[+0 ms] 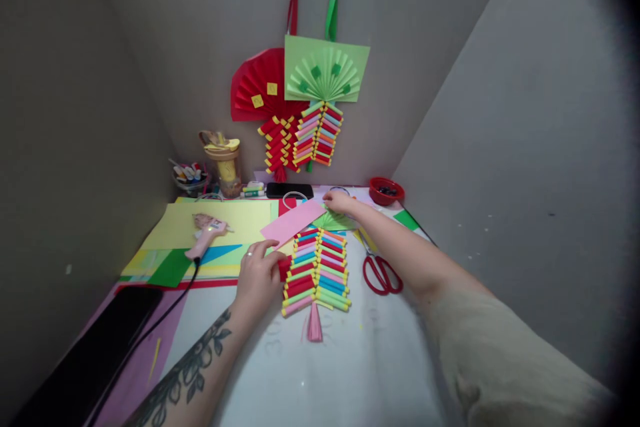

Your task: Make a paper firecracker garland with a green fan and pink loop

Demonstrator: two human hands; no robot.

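Observation:
A pink paper strip [294, 221] lies slanted across the top of a paper firecracker string [316, 267], made of colourful rolls with yellow ends and a pink tassel [314, 323]. My right hand [340, 201] has its fingers pinched together at the strip's upper right corner, above a light green pleated fan [334, 219]. At the strip's lower left end rests my left hand [257, 273], fingers curved and thumb apart, beside a red paper piece [284, 269]. Red-handled scissors [383, 275] lie right of the rolls, their blades partly behind my right forearm.
A corded glue gun [207, 235] lies on yellow sheets [167, 223] at left. Behind are a black phone [289, 191], marker holder [190, 177], jar [229, 170] and red bowl [386, 191]. Red [265, 87] and green [327, 70] fan decorations hang on the wall.

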